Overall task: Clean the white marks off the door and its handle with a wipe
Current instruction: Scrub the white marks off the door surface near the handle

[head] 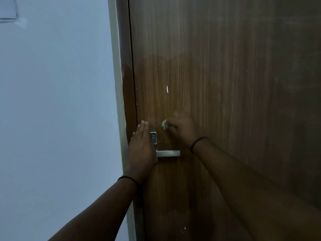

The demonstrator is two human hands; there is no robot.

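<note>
A brown wood-grain door (225, 84) fills the right of the view. Its metal lever handle (168, 153) points right from a plate (153, 138). My left hand (140, 145) lies flat and open against the door's left edge, covering part of the plate. My right hand (182, 127) is shut on a small crumpled pale wipe (164, 124), pressed to the door just above the handle. A white streak (167, 89) shows higher up on the door. Small white specks (183, 229) sit low on the door. A darker damp patch spreads around the wiped area.
A pale wall (52, 110) takes up the left side. A light door frame strip (119, 84) runs between wall and door. A black band circles each wrist.
</note>
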